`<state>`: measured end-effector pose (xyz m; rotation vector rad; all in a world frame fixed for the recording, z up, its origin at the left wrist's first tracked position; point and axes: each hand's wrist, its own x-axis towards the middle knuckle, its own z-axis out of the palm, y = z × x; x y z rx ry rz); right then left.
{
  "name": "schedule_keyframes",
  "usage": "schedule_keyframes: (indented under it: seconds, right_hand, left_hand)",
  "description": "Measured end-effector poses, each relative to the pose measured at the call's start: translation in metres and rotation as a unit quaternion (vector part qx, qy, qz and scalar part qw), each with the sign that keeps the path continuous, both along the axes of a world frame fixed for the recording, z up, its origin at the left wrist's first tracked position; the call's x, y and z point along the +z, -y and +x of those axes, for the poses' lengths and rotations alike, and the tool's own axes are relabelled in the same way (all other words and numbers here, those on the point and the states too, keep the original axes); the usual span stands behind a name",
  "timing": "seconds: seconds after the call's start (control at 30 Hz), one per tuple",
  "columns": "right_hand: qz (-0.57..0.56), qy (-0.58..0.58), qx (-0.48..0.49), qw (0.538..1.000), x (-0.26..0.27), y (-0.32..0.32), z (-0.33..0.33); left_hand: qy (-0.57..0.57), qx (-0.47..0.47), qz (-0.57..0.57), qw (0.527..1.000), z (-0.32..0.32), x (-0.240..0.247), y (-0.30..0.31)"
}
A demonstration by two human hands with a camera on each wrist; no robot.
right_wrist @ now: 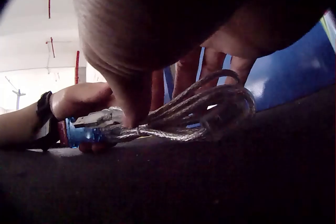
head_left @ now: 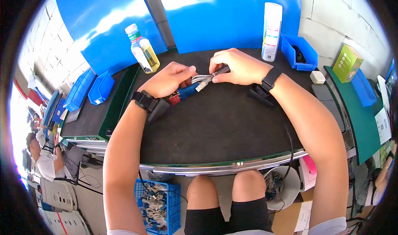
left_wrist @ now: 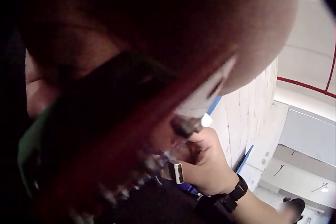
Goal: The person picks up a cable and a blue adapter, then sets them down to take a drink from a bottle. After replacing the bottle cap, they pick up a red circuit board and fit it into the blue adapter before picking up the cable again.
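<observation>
A coiled grey cable (head_left: 207,77) is held between both hands above the dark mat, tied near its middle. The right hand (head_left: 242,67) pinches the bundle between thumb and fingers; its thumb presses the coil (right_wrist: 194,103) in the right wrist view. Curled fingers of the left hand (head_left: 166,81) grip the cable's other end, where a blue connector (head_left: 188,91) with a red board (head_left: 174,98) sticks out below the palm. A USB plug (head_left: 202,85) points down-left between the hands. In the left wrist view the blurred red board (left_wrist: 121,129) hides much of the left fingers.
A bottle (head_left: 145,53) of yellow liquid stands behind the left hand, a white spray can (head_left: 271,32) at the back right beside a blue bin (head_left: 299,55). Blue trays (head_left: 100,89) lie left. Below the bench edge are a blue crate (head_left: 172,210) and a white bucket (head_left: 290,189) with cables.
</observation>
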<state>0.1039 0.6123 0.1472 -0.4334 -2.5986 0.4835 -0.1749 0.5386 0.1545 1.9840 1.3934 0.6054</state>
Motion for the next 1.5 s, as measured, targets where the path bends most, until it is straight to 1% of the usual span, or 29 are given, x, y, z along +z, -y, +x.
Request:
schedule_keyframes:
  seconds: [0.07,0.1,0.13,0.2,0.23,0.3,0.33,0.4,0.43,0.47,0.53,0.57,0.63,0.77,0.87,0.93,0.97,1.07,1.13,1.17,1.23,1.27,1.33,1.37,1.43,1.5]
  right_hand:
    - [0.006,-0.002,0.001,1.000,0.003,0.004,-0.002]
    - [0.032,0.003,-0.003,0.999,0.005,0.007,-0.002]
    - [0.059,0.008,-0.007,0.998,0.006,0.010,-0.003]
    - [0.070,0.002,-0.003,0.998,0.005,0.014,-0.003]
    - [0.081,-0.005,0.002,0.997,0.006,0.015,-0.004]
    - [0.084,0.004,0.008,0.996,0.006,0.014,-0.004]
    - [0.086,0.012,0.012,0.996,0.006,0.013,-0.004]
    - [0.099,0.000,0.016,0.995,0.004,0.009,-0.004]
    - [0.112,-0.011,0.020,0.993,0.002,0.007,-0.004]
    - [0.111,-0.012,0.020,0.994,0.001,0.006,-0.005]
    - [0.107,-0.010,0.017,0.994,-0.001,0.004,-0.005]
    - [0.106,-0.010,0.017,0.994,-0.002,0.005,-0.005]
    - [0.105,-0.005,0.018,0.994,-0.001,0.006,-0.005]
    - [0.082,0.007,0.008,0.997,0.002,0.010,-0.005]
    - [0.075,-0.015,0.003,0.997,0.005,0.014,-0.006]
    - [0.089,-0.021,0.002,0.996,0.008,0.018,-0.007]
    - [0.089,-0.021,0.002,0.996,0.008,0.018,-0.008]
    - [0.063,-0.031,0.024,0.997,0.007,0.018,-0.007]
    - [0.028,-0.008,0.032,0.999,0.006,0.017,-0.006]
    - [0.028,-0.008,0.032,0.999,0.006,0.017,-0.007]
    - [-0.016,-0.007,0.033,0.999,0.005,0.017,-0.007]
    - [-0.017,-0.007,0.032,0.999,0.004,0.017,-0.007]
    - [-0.049,-0.021,0.038,0.998,0.003,0.019,-0.007]
    - [-0.049,-0.021,0.038,0.998,0.003,0.021,-0.007]
    - [-0.100,-0.010,0.040,0.994,0.006,0.025,-0.008]
    - [-0.092,0.008,0.040,0.995,0.012,0.032,-0.008]
  left_hand:
    - [0.005,-0.004,-0.023,1.000,0.000,0.003,0.002]
    - [0.013,-0.008,-0.043,0.999,0.001,0.006,0.004]
    - [0.013,-0.008,-0.042,0.999,0.003,0.008,0.005]
    - [-0.025,-0.030,-0.023,0.999,0.009,0.012,0.009]
    - [-0.023,-0.029,-0.022,0.999,0.010,0.013,0.010]
    - [0.029,-0.046,-0.033,0.998,0.010,0.013,0.012]
    - [0.029,-0.045,-0.033,0.998,0.008,0.011,0.011]
    - [0.059,-0.071,-0.021,0.995,0.004,0.007,0.006]
    - [0.044,-0.063,-0.038,0.996,0.006,0.012,0.010]
    - [0.043,-0.064,-0.039,0.996,0.004,0.008,0.007]
    - [0.047,-0.118,-0.017,0.992,0.001,0.002,0.001]
    - [0.048,-0.118,-0.018,0.992,0.001,0.003,0.002]
    - [0.025,-0.113,-0.054,0.992,0.001,0.007,0.004]
    - [0.037,-0.130,-0.052,0.989,-0.001,0.005,0.002]
    - [0.027,-0.136,-0.075,0.987,0.002,0.012,0.007]
    - [0.017,-0.107,-0.098,0.989,0.006,0.014,0.010]
    - [0.016,-0.108,-0.098,0.989,0.006,0.012,0.008]
    - [0.016,-0.110,-0.091,0.990,0.009,0.006,0.006]
    - [0.039,-0.104,-0.044,0.993,0.014,0.004,0.009]
    - [0.039,-0.105,-0.045,0.993,0.017,0.004,0.012]
    - [0.037,-0.103,0.031,0.993,0.020,0.007,0.016]
    - [0.037,-0.104,0.031,0.993,0.021,0.008,0.016]
    - [0.001,-0.104,0.044,0.994,0.022,0.009,0.016]
    - [0.001,-0.104,0.043,0.994,0.023,0.008,0.015]
    - [-0.034,-0.136,0.087,0.986,0.023,0.003,0.013]
    - [-0.024,-0.147,0.073,0.986,0.018,-0.005,0.007]
